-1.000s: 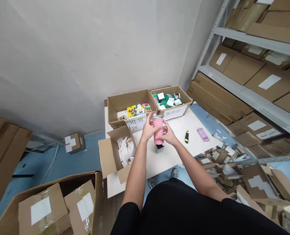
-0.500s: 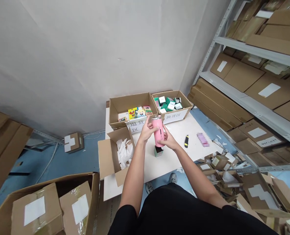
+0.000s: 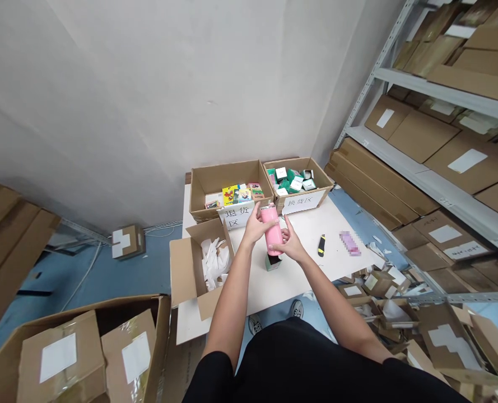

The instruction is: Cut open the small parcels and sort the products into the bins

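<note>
A pink tumbler (image 3: 271, 232) with a silvery rim is held nearly upright between both hands over the white table (image 3: 261, 291). My left hand (image 3: 256, 226) is closed around its upper left side, the thumb lying across the front. Lower on the right side, my right hand (image 3: 291, 242) grips it near the base. Just below the tumbler stands a small green box (image 3: 273, 263), open at the top with a dark inside. To the left, an open carton (image 3: 184, 268) holds crumpled white paper (image 3: 215, 263).
Two cardboard bins with paper signs stand at the back: the left bin (image 3: 198, 190) holds colourful packs, the right bin (image 3: 326, 187) green-and-white boxes. A yellow-black box cutter (image 3: 321, 245) and a blurred-out purple item (image 3: 350, 243) lie on the right. Shelving (image 3: 400, 151) with cartons rises beyond.
The tumbler has been turned in the hands, so the dark lettering on its front is out of sight. Both hands keep their hold. The view has shifted slightly.
</note>
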Action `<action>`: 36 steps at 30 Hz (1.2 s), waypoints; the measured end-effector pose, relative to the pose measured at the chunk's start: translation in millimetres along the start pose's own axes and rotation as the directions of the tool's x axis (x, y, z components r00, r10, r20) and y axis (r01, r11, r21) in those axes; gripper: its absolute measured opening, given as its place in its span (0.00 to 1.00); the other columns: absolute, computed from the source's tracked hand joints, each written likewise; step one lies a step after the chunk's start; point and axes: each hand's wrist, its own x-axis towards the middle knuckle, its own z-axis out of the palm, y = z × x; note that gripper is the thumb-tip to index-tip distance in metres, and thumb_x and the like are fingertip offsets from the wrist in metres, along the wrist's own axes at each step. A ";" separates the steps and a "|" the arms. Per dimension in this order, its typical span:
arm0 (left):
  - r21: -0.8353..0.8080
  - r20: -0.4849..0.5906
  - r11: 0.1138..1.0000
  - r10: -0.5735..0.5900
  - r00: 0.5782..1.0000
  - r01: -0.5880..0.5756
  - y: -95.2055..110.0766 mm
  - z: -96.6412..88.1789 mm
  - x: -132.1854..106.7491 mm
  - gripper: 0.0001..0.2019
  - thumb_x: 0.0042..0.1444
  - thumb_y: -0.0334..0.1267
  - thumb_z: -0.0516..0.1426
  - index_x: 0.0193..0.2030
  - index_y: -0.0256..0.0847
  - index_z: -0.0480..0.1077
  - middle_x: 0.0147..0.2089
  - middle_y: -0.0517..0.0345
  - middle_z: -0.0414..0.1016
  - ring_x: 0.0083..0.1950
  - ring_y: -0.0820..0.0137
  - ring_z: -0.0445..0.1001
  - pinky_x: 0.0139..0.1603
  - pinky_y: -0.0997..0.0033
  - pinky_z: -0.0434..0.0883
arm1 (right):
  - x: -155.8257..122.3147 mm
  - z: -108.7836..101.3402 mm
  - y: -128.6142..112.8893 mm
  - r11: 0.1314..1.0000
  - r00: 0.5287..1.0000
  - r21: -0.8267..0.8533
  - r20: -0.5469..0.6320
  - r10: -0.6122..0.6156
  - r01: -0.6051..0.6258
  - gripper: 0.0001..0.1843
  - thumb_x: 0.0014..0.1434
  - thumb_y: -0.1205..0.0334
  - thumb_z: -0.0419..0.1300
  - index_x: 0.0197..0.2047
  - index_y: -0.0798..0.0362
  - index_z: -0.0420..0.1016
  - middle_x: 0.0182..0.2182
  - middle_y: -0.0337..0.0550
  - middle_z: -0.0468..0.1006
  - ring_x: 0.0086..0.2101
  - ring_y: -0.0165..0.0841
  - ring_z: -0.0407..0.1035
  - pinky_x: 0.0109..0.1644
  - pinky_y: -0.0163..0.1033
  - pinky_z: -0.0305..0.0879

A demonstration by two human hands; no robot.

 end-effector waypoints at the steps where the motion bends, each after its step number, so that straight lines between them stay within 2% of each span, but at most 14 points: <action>1: -0.034 0.013 0.999 -0.004 1.000 0.004 -0.9 -0.5 0.2 0.67 0.45 0.45 0.77 0.83 0.46 0.39 0.66 0.41 0.75 0.61 0.56 0.77 0.64 0.52 0.75 | 0.3 0.6 0.2 1.000 1.000 0.027 0.031 0.002 -0.003 0.75 0.44 0.52 0.80 0.82 0.35 0.36 0.51 0.44 0.78 0.49 0.42 0.78 0.54 0.52 0.78; 4: -0.122 0.074 0.992 0.020 0.997 -0.011 -2.9 -2.7 -0.5 0.67 0.48 0.46 0.75 0.83 0.49 0.34 0.63 0.43 0.77 0.60 0.57 0.79 0.63 0.53 0.75 | 2.0 2.2 2.1 0.997 0.996 0.080 0.090 0.003 -0.010 0.72 0.47 0.50 0.78 0.82 0.34 0.36 0.51 0.44 0.78 0.47 0.42 0.79 0.52 0.50 0.78; 9: 0.003 -0.016 1.000 0.021 1.000 -0.021 -4.1 -2.3 -3.4 0.71 0.41 0.44 0.78 0.83 0.53 0.36 0.61 0.47 0.76 0.58 0.59 0.78 0.61 0.56 0.75 | 3.7 6.8 6.4 1.000 0.998 -0.003 -0.054 -0.024 0.024 0.77 0.41 0.53 0.81 0.82 0.35 0.37 0.47 0.42 0.77 0.45 0.41 0.77 0.50 0.50 0.79; 12: -0.062 0.009 0.998 0.008 1.000 -0.007 -7.2 -1.8 -4.0 0.70 0.46 0.45 0.76 0.83 0.49 0.33 0.56 0.48 0.79 0.55 0.60 0.79 0.62 0.54 0.75 | 2.3 9.3 8.0 0.999 1.000 0.051 0.023 -0.011 0.010 0.75 0.44 0.52 0.80 0.82 0.34 0.36 0.52 0.44 0.77 0.48 0.42 0.77 0.54 0.51 0.77; 14: -0.121 0.056 0.993 0.017 0.998 -0.010 -10.8 -2.3 -3.6 0.69 0.48 0.46 0.75 0.83 0.50 0.30 0.59 0.47 0.78 0.57 0.60 0.79 0.63 0.53 0.73 | 1.4 10.1 9.2 0.998 0.999 0.057 0.054 0.004 -0.007 0.74 0.45 0.52 0.79 0.82 0.35 0.35 0.53 0.45 0.77 0.47 0.42 0.77 0.53 0.51 0.77; 16: -0.108 0.044 0.994 0.019 0.999 -0.014 -14.5 -2.8 -2.6 0.71 0.46 0.45 0.76 0.83 0.52 0.29 0.62 0.47 0.77 0.59 0.60 0.78 0.64 0.54 0.73 | 1.2 10.7 10.8 1.000 1.000 0.005 0.001 0.007 -0.007 0.76 0.43 0.52 0.80 0.82 0.35 0.36 0.52 0.45 0.76 0.45 0.42 0.77 0.52 0.51 0.77; 18: -0.067 -0.015 0.998 0.005 1.000 -0.006 -17.5 -2.6 -1.8 0.74 0.43 0.43 0.78 0.83 0.52 0.29 0.58 0.49 0.78 0.57 0.61 0.78 0.63 0.56 0.73 | 1.9 11.2 12.6 0.998 0.998 -0.055 -0.063 -0.012 0.008 0.78 0.40 0.53 0.81 0.82 0.36 0.36 0.52 0.45 0.76 0.46 0.43 0.76 0.53 0.51 0.77; 21: -0.116 -0.007 0.993 -0.027 1.000 0.026 -19.3 -1.7 -2.4 0.72 0.46 0.44 0.76 0.83 0.51 0.27 0.53 0.52 0.80 0.52 0.63 0.80 0.60 0.56 0.75 | 3.2 11.1 13.6 0.997 0.999 -0.065 -0.020 -0.032 0.031 0.76 0.43 0.52 0.79 0.82 0.37 0.34 0.53 0.46 0.76 0.49 0.43 0.76 0.55 0.51 0.76; 23: -0.142 0.012 0.990 -0.014 1.000 0.016 -18.5 -1.8 -3.4 0.70 0.48 0.45 0.75 0.83 0.53 0.27 0.58 0.50 0.78 0.55 0.63 0.79 0.59 0.58 0.76 | 3.2 10.6 12.7 0.995 1.000 -0.092 -0.006 -0.026 0.026 0.74 0.46 0.51 0.78 0.83 0.37 0.34 0.52 0.45 0.77 0.48 0.42 0.77 0.54 0.50 0.76; 25: -0.073 -0.027 0.997 0.011 1.000 -0.012 -16.6 -3.1 -3.3 0.67 0.47 0.45 0.75 0.83 0.56 0.33 0.65 0.48 0.74 0.58 0.63 0.78 0.58 0.61 0.76 | 2.0 10.4 11.4 0.979 0.997 -0.205 -0.077 -0.019 0.003 0.74 0.44 0.51 0.79 0.82 0.37 0.37 0.50 0.42 0.77 0.45 0.41 0.77 0.53 0.50 0.76; 29: 0.129 -0.049 0.991 0.040 0.998 -0.034 -12.3 -9.7 1.7 0.50 0.47 0.44 0.75 0.76 0.47 0.61 0.67 0.48 0.74 0.54 0.65 0.77 0.58 0.63 0.76 | -1.8 10.8 15.9 0.904 0.979 -0.425 -0.201 -0.037 -0.053 0.74 0.40 0.53 0.81 0.82 0.36 0.43 0.50 0.41 0.77 0.44 0.42 0.75 0.55 0.51 0.74; 31: 0.186 -0.026 0.982 0.043 0.999 -0.038 -11.0 -14.5 3.6 0.40 0.47 0.41 0.73 0.69 0.42 0.70 0.65 0.47 0.76 0.52 0.65 0.78 0.58 0.62 0.76 | -2.6 7.1 25.7 0.910 0.987 -0.414 -0.150 -0.058 -0.009 0.73 0.41 0.55 0.80 0.82 0.37 0.42 0.52 0.43 0.76 0.47 0.42 0.75 0.58 0.51 0.73; 33: 0.243 -0.040 0.969 0.053 0.998 -0.041 -10.6 -19.5 2.5 0.35 0.48 0.38 0.72 0.65 0.41 0.73 0.64 0.48 0.77 0.50 0.65 0.78 0.57 0.63 0.76 | -2.1 -1.9 41.9 0.947 0.994 -0.315 -0.059 -0.093 0.070 0.68 0.46 0.57 0.76 0.82 0.37 0.42 0.57 0.45 0.75 0.54 0.43 0.74 0.61 0.51 0.70; 36: 0.336 -0.088 0.940 0.088 0.992 -0.054 -12.8 -25.3 -4.0 0.34 0.48 0.35 0.69 0.64 0.43 0.73 0.60 0.51 0.79 0.47 0.68 0.77 0.53 0.66 0.77 | -0.2 -21.4 76.4 0.981 0.995 -0.191 -0.080 -0.056 0.039 0.53 0.51 0.59 0.68 0.78 0.38 0.54 0.63 0.48 0.74 0.61 0.45 0.70 0.64 0.52 0.68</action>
